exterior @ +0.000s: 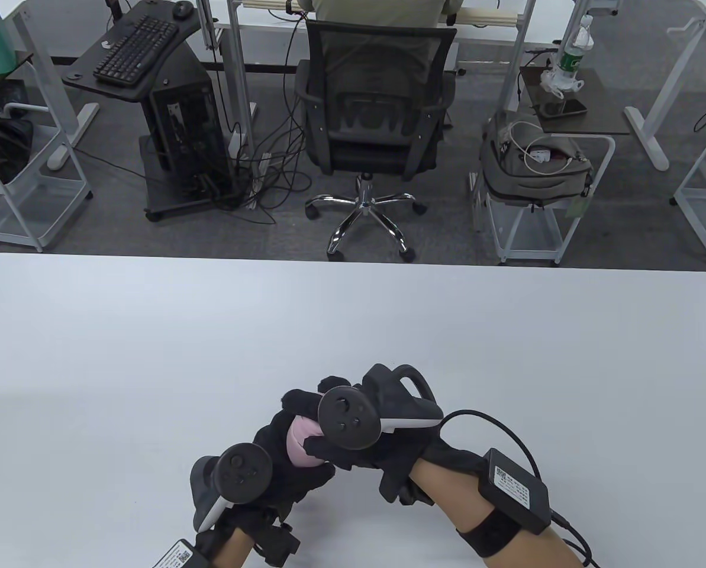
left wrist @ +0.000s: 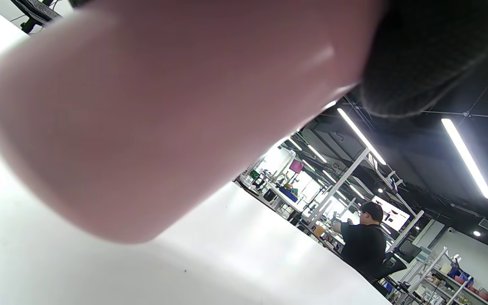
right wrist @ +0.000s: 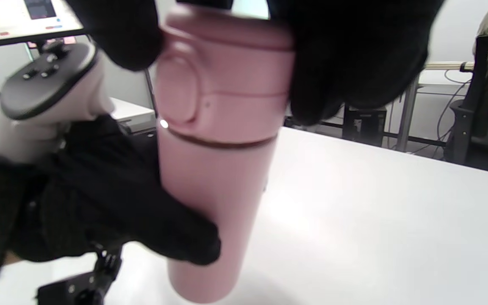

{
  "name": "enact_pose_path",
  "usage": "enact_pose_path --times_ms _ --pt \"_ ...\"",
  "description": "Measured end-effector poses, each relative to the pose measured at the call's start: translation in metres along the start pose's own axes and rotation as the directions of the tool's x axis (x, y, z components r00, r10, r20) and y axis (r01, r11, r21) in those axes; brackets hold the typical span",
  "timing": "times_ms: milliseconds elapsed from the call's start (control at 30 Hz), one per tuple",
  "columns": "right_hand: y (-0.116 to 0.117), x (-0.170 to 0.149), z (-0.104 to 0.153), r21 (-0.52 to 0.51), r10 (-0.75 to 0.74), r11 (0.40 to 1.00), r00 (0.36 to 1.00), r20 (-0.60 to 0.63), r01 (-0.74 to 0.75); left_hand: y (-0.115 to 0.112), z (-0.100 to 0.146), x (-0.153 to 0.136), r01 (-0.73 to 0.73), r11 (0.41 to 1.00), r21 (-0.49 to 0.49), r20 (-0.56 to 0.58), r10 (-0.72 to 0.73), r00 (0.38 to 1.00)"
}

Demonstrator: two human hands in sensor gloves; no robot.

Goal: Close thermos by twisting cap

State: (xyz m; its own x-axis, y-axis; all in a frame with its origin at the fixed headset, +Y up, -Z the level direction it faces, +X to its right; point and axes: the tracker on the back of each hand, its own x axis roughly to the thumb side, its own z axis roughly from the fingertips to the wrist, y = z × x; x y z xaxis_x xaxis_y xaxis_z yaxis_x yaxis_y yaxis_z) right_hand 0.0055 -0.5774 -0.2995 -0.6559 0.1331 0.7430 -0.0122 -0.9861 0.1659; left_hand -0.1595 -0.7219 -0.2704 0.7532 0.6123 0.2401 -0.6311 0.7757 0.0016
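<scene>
A pink thermos (right wrist: 210, 203) stands upright on the white table (exterior: 151, 355). Its pink cap (right wrist: 227, 80) sits on top, with a thin dark seam between cap and body. My left hand (exterior: 281, 461) grips the body from the left side. My right hand (exterior: 353, 432) grips the cap from above. In the table view only a patch of the pink cap (exterior: 300, 441) shows between the gloves. In the left wrist view the thermos body (left wrist: 142, 123) fills most of the frame, blurred, with a gloved finger (left wrist: 417, 55) on it.
The table's far edge runs across the table view, with an office chair (exterior: 376, 112) and a seated person behind it. A black cable box (exterior: 515, 488) is strapped to my right forearm.
</scene>
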Motion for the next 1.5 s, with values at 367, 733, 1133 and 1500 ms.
enact_pose_path --times_ms 367,733,1133,1500 --pt "0.003 0.002 0.001 -0.113 0.136 0.981 0.975 -0.174 -0.157 -0.001 0.000 0.000 0.014 1.000 0.001 0.004 -0.014 1.000" --pt "-0.003 -0.003 0.003 0.084 0.137 0.985 0.982 0.128 -0.148 -0.002 -0.001 -0.002 0.016 1.000 -0.005 -0.002 -0.016 1.000" --pt "-0.001 -0.009 0.001 0.059 0.120 0.991 0.992 0.046 -0.123 -0.003 0.000 0.000 0.027 1.000 -0.009 0.008 -0.027 1.000" --pt "0.000 -0.007 0.006 -0.004 0.098 0.995 0.994 0.046 -0.098 -0.003 -0.001 0.000 0.031 1.000 -0.004 0.001 -0.031 1.000"
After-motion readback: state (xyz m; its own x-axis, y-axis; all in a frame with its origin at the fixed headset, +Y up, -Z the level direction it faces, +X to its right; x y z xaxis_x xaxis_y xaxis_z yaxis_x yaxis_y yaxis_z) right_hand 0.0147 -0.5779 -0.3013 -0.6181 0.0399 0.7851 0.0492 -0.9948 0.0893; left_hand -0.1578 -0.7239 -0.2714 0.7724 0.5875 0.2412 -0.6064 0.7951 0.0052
